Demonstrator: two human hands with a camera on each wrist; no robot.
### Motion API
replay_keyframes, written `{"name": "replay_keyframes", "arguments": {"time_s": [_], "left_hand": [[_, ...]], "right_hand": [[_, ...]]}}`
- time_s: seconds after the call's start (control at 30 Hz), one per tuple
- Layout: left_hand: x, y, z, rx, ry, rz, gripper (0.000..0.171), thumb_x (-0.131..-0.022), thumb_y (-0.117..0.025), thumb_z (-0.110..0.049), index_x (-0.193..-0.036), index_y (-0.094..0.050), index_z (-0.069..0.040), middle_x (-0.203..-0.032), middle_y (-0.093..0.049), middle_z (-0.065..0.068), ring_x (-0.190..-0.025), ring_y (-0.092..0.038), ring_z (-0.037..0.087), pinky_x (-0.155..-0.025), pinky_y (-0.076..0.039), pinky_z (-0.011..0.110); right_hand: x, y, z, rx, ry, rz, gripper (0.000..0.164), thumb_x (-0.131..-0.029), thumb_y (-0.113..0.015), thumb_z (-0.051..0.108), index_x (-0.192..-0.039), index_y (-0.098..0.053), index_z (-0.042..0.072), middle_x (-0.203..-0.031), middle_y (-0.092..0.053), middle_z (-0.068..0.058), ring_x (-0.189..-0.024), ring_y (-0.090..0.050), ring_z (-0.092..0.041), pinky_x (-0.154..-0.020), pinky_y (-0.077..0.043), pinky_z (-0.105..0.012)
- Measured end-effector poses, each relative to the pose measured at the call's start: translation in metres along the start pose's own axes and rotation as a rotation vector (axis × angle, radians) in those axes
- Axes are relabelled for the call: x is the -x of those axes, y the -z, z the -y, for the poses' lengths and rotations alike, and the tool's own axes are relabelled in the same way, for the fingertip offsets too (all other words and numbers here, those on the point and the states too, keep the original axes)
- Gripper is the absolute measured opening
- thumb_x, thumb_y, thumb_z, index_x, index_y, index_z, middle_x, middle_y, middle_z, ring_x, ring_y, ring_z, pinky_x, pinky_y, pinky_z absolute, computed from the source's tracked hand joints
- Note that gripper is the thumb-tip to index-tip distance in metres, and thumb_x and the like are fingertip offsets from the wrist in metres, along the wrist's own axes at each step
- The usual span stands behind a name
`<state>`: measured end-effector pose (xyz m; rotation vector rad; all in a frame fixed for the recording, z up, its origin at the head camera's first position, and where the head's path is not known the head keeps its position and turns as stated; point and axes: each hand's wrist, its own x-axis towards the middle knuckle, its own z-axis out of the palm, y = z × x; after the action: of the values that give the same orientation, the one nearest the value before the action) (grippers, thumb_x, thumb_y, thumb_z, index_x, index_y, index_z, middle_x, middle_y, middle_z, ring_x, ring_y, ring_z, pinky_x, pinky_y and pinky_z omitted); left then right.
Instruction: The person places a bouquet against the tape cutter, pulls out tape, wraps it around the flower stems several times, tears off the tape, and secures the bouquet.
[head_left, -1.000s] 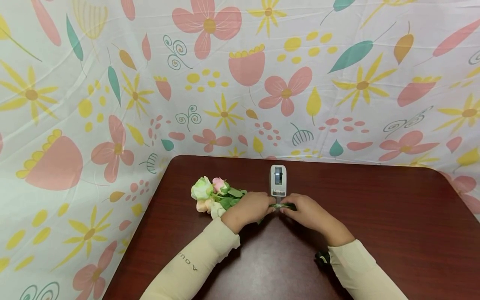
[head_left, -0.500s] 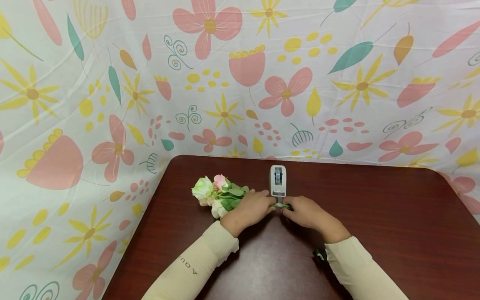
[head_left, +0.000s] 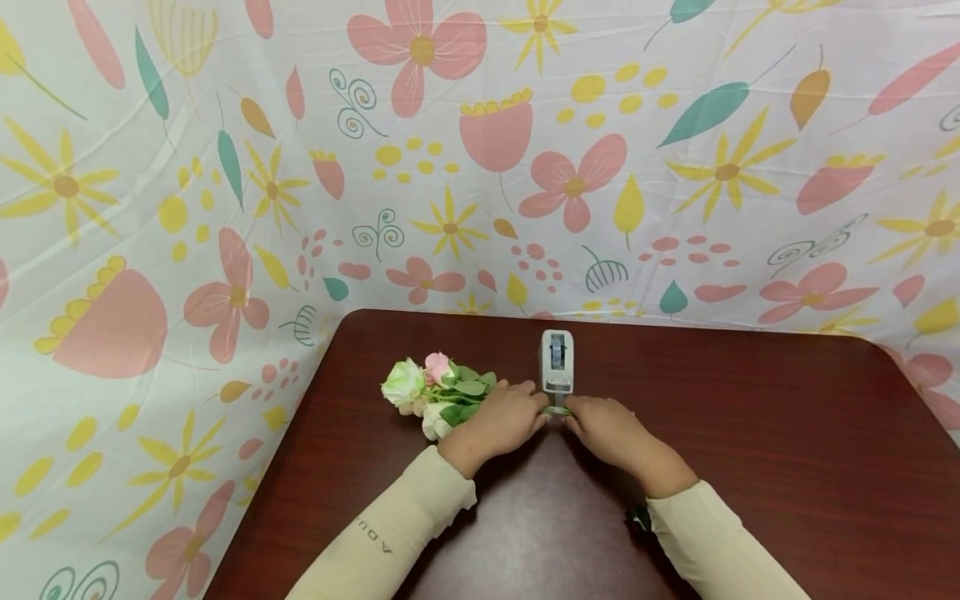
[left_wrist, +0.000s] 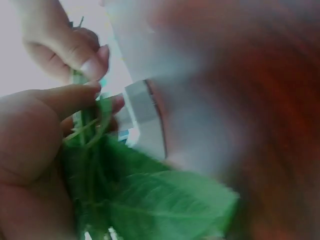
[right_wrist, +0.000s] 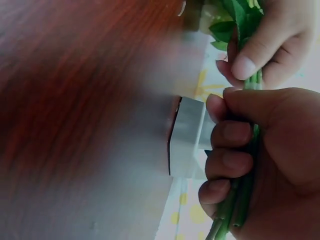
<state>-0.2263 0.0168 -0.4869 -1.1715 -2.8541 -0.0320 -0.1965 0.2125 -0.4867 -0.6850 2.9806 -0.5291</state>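
A bunch of artificial roses, white, pale green and pink, lies toward the left of the table with its stems pointing right. My left hand grips the stems just below the green leaves. Farther down, my right hand holds the same stems, fingers curled round them in the right wrist view, where the cut stem ends stick out below the palm. Between the hands, a clear tape strip runs from the white tape dispenser to the stems. The hands sit close together just in front of the dispenser.
The dark reddish wooden table stands against flower-printed cloth at the back and left. A small dark object with a green part lies beside the right sleeve, partly covered by it.
The bunch has turned a little, and the peach rose is now mostly hidden. My right hand has shifted slightly left and covers more of the stems. The dispenser stays in place.
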Motion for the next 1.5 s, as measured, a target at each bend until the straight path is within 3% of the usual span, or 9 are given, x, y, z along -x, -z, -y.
{"name": "replay_keyframes", "arguments": {"time_s": [0.17, 0.33, 0.47, 0.63, 0.87, 1.07, 1.23, 1.5], "left_hand": [[0.001, 0.010, 0.001, 0.090, 0.004, 0.062, 0.021, -0.104, -0.056, -0.036, -0.108, -0.071, -0.022, -0.097, -0.069, -0.004, -0.092, -0.064, 0.011, -0.072, -0.035, 0.028], [0.002, 0.013, 0.004, 0.147, -0.016, 0.042, 0.019, -0.103, -0.058, -0.033, -0.111, -0.073, -0.023, -0.094, -0.067, -0.006, -0.086, -0.060, 0.009, -0.070, -0.030, 0.025], [0.002, 0.013, 0.004, 0.112, -0.021, -0.014, 0.018, -0.102, -0.061, -0.033, -0.112, -0.074, -0.025, -0.092, -0.065, -0.006, -0.084, -0.061, 0.010, -0.069, -0.030, 0.025], [0.004, 0.011, 0.003, 0.062, -0.006, -0.070, 0.018, -0.099, -0.064, -0.034, -0.113, -0.075, -0.027, -0.090, -0.063, -0.006, -0.082, -0.062, 0.012, -0.067, -0.030, 0.025], [0.004, 0.008, 0.000, -0.019, 0.017, -0.110, 0.018, -0.099, -0.065, -0.033, -0.113, -0.075, -0.029, -0.093, -0.063, -0.007, -0.083, -0.061, 0.013, -0.066, -0.030, 0.025], [0.005, 0.010, -0.001, -0.030, 0.008, -0.112, 0.019, -0.099, -0.066, -0.032, -0.114, -0.075, -0.026, -0.094, -0.063, -0.005, -0.083, -0.064, 0.014, -0.070, -0.045, 0.028], [0.003, 0.015, 0.001, 0.009, 0.001, -0.057, 0.019, -0.099, -0.065, -0.030, -0.114, -0.074, -0.022, -0.094, -0.064, -0.003, -0.077, -0.066, 0.014, -0.067, -0.053, 0.030], [-0.010, 0.027, 0.006, 0.070, 0.029, 0.119, 0.018, -0.095, -0.070, -0.031, -0.109, -0.072, -0.021, -0.097, -0.070, -0.003, -0.088, -0.067, 0.014, -0.074, -0.053, 0.033]], "right_hand": [[0.002, -0.004, 0.000, 0.063, 0.020, -0.063, 0.016, -0.097, -0.065, 0.014, -0.083, -0.056, 0.018, -0.084, -0.067, 0.000, -0.081, -0.067, -0.021, -0.070, -0.048, -0.044], [0.002, -0.006, -0.001, 0.086, 0.026, -0.115, 0.012, -0.095, -0.068, 0.014, -0.085, -0.060, 0.017, -0.085, -0.067, 0.000, -0.080, -0.065, -0.020, -0.066, -0.042, -0.039], [0.002, -0.004, 0.000, 0.080, 0.026, -0.147, 0.008, -0.094, -0.069, 0.019, -0.089, -0.065, 0.015, -0.086, -0.067, -0.001, -0.083, -0.066, -0.022, -0.069, -0.043, -0.040], [0.004, 0.001, 0.002, 0.066, 0.027, -0.118, 0.013, -0.097, -0.067, 0.026, -0.094, -0.066, 0.014, -0.084, -0.063, 0.001, -0.084, -0.063, -0.020, -0.075, -0.045, -0.044], [0.005, 0.006, 0.001, 0.045, 0.040, -0.082, 0.013, -0.100, -0.063, 0.026, -0.100, -0.067, 0.014, -0.084, -0.058, 0.003, -0.078, -0.054, -0.013, -0.071, -0.038, -0.034], [0.005, 0.001, 0.000, 0.048, 0.048, -0.129, 0.013, -0.098, -0.067, 0.024, -0.105, -0.070, 0.013, -0.087, -0.061, 0.003, -0.081, -0.058, -0.014, -0.073, -0.039, -0.034], [0.004, -0.003, -0.002, 0.073, 0.067, -0.189, 0.013, -0.096, -0.069, 0.022, -0.105, -0.072, 0.012, -0.088, -0.062, 0.002, -0.082, -0.060, -0.016, -0.074, -0.040, -0.035], [0.003, -0.005, -0.004, 0.120, 0.105, -0.225, 0.013, -0.093, -0.073, 0.021, -0.103, -0.073, 0.012, -0.083, -0.058, 0.003, -0.076, -0.057, -0.016, -0.070, -0.037, -0.033]]}}
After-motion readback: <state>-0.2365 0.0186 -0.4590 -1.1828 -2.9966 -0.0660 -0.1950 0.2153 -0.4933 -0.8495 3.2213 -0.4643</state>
